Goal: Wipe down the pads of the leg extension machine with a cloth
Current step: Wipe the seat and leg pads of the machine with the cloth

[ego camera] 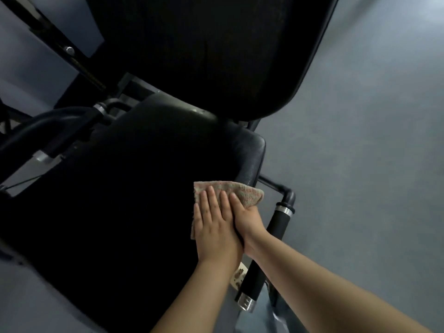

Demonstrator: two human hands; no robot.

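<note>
Mostly the black seat pad (pixel 134 200) stretches away leftward from the cloth (pixel 240 191), its long axis running toward the backrest (pixel 204 51). Her left hand (pixel 213 227) presses flat, fingers straight; the right hand (pixel 245 218) overlaps it, pinching the cloth's edge. Pinkish, mottled, folded, the cloth sits beside the pad's right rim.
</note>
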